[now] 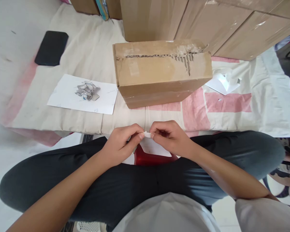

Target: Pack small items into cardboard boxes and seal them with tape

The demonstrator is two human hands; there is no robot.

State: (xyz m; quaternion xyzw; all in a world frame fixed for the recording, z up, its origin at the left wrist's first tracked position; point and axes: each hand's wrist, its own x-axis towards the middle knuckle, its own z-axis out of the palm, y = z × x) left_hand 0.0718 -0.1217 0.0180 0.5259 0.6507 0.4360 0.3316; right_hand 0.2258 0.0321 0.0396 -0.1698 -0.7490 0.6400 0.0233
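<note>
Between my two hands is a small white strip (148, 134), which looks like paper or tape. My left hand (123, 141) pinches its left end between thumb and finger. At the other end, the thumb and finger of my right hand (170, 137) are closed on it. Both hands are just off the near edge of the cloth-covered surface, above my lap. Below them a white sheet (157, 147) lies over something red (147, 158). Beyond my hands stands a cardboard box (159, 71) with a torn, ragged seam along its top.
Left of the box, a white sheet of paper (62, 93) bears a pile of small grey and clear pieces (87, 90). A black flat object (52, 48) lies farther left. Larger cartons (215, 25) line the back. At right is a folded white piece (223, 84).
</note>
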